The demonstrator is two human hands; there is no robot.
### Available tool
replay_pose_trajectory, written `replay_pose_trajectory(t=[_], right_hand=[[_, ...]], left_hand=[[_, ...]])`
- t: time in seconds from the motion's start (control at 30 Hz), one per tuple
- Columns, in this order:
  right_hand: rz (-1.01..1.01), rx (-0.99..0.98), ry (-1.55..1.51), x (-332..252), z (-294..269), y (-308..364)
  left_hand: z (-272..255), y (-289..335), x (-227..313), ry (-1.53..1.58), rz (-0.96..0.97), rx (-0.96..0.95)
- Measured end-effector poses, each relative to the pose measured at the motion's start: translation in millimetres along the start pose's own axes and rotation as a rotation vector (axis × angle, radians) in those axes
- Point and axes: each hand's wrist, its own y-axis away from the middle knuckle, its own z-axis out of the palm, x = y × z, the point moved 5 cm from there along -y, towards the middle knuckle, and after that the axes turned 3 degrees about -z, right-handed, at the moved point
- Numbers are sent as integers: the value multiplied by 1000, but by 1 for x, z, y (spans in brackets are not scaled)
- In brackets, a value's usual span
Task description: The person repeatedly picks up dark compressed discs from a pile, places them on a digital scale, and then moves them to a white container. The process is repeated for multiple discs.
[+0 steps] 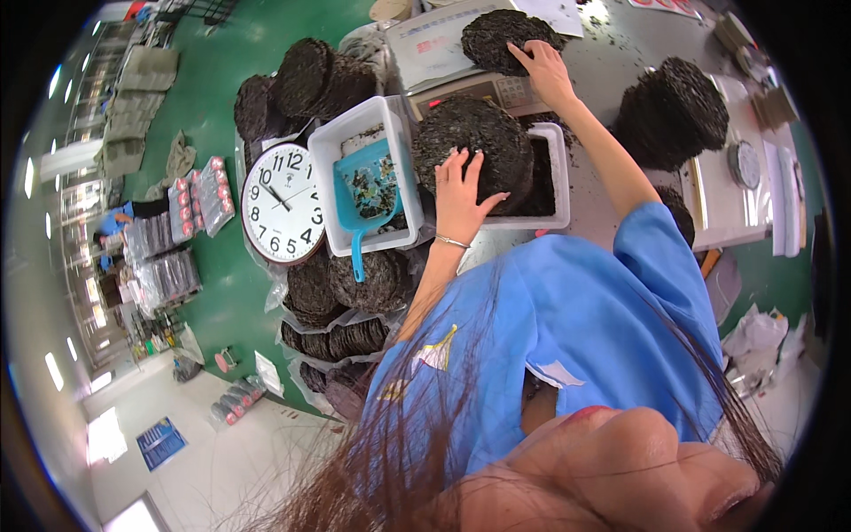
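Note:
My left hand (463,191) lies with spread fingers on a thick round stack of dark dried seaweed sheets (483,142). This stack leans over a white tray (558,177) with dark scraps in it. Farther off, my right hand (542,71) rests its outstretched fingers on the near right part of a round dried seaweed cake (507,40). That cake lies on the pale platform of a weighing scale (434,49). The scale's keypad panel (511,91) is partly covered by the stack under my left hand.
A white bin (403,168) holding a blue dustpan (365,182) stands left, beside a round wall clock (284,204). More seaweed stacks (324,75) surround them. Another tall stack (672,115) and a tape roll (743,165) are on the right. Green floor (213,97) lies beyond.

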Motion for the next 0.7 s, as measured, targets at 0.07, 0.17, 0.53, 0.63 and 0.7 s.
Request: replay_pose_trajectory(t=[0.07, 0.17, 0.53, 0.63, 0.7], right_hand=[[109, 107, -48, -1, -53, 28], [246, 303, -41, 7, -141, 89], [1029, 10, 414, 50, -141, 503], [1117, -489, 359, 54, -96, 532], [1034, -251, 504, 44, -107, 487]], left_hand=[[2, -1, 0, -1, 44, -15], [3, -4, 2, -19, 67, -48], [6, -2, 6, -34, 70, -118], [6, 0, 1, -88, 102, -103], [-1, -4, 10, -41, 127, -134]])
